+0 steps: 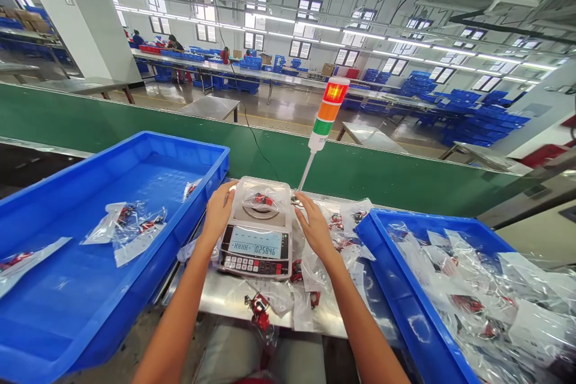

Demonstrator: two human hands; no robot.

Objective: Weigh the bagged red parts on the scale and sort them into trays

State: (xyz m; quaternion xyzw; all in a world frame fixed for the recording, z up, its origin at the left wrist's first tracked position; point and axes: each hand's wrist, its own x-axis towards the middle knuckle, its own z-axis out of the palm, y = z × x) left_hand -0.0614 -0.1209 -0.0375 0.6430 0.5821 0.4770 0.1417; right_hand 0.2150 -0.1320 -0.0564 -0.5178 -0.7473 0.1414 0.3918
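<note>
A digital scale (257,239) stands on the steel table between two blue bins, its display lit. A small clear bag with red parts (261,199) lies on the scale's round pan. My left hand (219,211) rests against the scale's left side, fingers bent around its upper corner. My right hand (314,225) lies at the scale's right side, fingers stretched toward the pan's edge. Neither hand lifts the bag. More clear bags with red parts (335,229) lie on the table just right of my right hand.
A blue bin (180,150) at left holds a few bags. A blue bin (396,288) at right is heaped with bags. A signal light tower (328,111) rises behind the scale. A green conveyor belt (382,174) runs across beyond. Loose red parts (258,306) lie near the table's front edge.
</note>
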